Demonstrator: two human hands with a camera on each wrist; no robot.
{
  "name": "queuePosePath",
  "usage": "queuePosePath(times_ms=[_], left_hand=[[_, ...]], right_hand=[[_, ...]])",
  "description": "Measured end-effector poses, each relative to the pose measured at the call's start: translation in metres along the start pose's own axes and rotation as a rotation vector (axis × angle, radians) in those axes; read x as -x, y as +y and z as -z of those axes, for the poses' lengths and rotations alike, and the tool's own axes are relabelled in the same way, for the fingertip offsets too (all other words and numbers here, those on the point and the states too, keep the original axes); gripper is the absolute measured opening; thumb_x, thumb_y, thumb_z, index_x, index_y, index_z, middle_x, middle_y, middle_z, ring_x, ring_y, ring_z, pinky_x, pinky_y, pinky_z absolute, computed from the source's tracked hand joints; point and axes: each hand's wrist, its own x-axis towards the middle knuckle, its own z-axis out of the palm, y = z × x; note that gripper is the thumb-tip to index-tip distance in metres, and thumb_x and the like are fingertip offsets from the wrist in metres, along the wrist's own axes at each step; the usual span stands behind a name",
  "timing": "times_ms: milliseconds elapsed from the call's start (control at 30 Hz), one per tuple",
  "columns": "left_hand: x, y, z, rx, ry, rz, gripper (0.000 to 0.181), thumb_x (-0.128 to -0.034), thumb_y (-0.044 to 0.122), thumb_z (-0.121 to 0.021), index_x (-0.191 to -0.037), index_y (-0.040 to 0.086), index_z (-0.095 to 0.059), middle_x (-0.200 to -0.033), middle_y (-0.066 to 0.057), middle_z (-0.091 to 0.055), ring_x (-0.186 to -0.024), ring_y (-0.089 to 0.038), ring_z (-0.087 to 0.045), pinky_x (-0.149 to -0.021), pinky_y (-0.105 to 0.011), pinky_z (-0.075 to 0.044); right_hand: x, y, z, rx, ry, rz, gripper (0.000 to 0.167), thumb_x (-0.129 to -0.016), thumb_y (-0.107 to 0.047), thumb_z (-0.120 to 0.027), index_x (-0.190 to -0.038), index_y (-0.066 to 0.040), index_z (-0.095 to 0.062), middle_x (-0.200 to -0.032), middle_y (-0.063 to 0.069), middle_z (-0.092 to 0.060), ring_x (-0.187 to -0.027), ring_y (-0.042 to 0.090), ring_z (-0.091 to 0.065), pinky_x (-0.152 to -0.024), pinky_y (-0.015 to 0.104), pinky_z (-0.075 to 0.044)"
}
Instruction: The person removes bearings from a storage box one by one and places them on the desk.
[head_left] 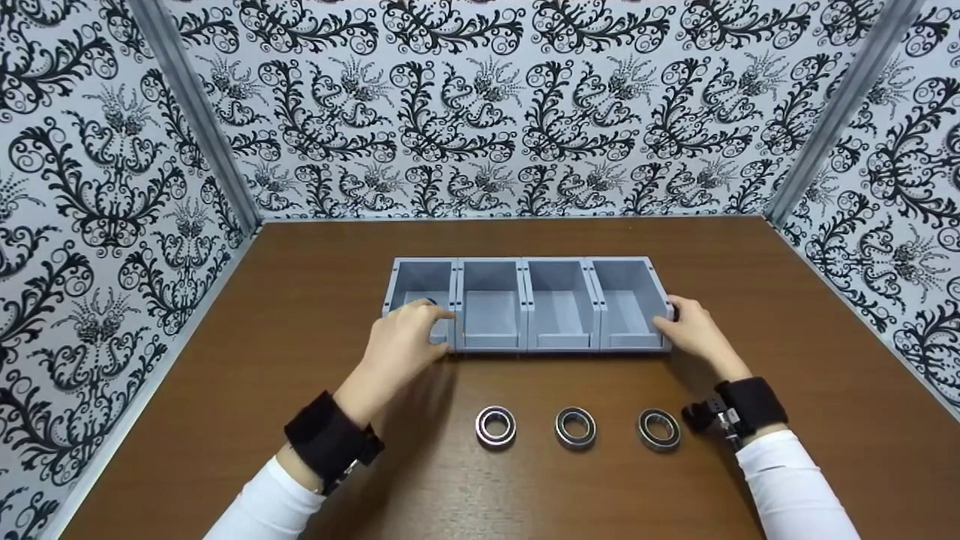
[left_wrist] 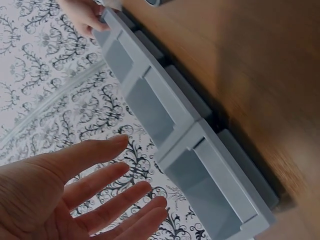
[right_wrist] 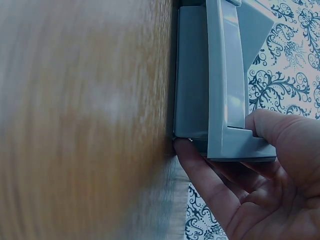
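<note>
A row of joined grey plastic bins (head_left: 491,341) stands on the wooden table, open at the top with low front lips. My right hand (head_left: 699,330) grips its right end. In the right wrist view the thumb lies over the front corner, and the other fingers are against the outer side and underneath. My left hand (head_left: 405,341) hovers at the front of the leftmost bin, partly covering it. The left wrist view shows its palm and spread, slightly bent fingers (left_wrist: 107,202), with nothing held. A small dark spot by the left knuckles is too small to identify.
Three metal ball bearings lie in a line in front of the bins: a left one (head_left: 496,444), a middle one (head_left: 576,445) and a right one (head_left: 659,447), close to the right wrist strap. Patterned walls (head_left: 487,112) enclose the table (head_left: 322,255) at the back and sides.
</note>
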Motion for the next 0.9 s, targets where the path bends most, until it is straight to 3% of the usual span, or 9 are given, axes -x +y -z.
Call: queuePosePath(times_ms=[200, 900], left_hand=[[-0.01, -0.007, -0.001, -0.017, 0.0, 0.012, 0.039, -0.0824, 0.017, -0.084, -0.12, 0.015, -0.076, -0.108, -0.009, -0.074, -0.1, -0.027, -0.072, -0.078, -0.05, -0.059], [-0.044, -0.026, -0.01, -0.056, -0.105, 0.066, 0.049, -0.0834, 0.022, -0.085, -0.128, 0.009, -0.071, -0.125, -0.016, -0.07, -0.115, -0.034, -0.069, -0.089, -0.052, -0.059]], right_hand=[[-0.001, 0.0, -0.001, -0.003, 0.001, -0.007, 0.043, -0.092, -0.009, -0.058, -0.129, 0.014, -0.059, -0.112, 0.031, -0.071, -0.088, 0.022, -0.067, -0.077, 0.03, -0.05], [-0.001, 0.0, -0.001, -0.027, 0.008, -0.004, 0.041, -0.092, -0.008, -0.06, -0.127, 0.013, -0.06, -0.109, 0.029, -0.072, -0.083, 0.015, -0.065, -0.076, 0.028, -0.049]])
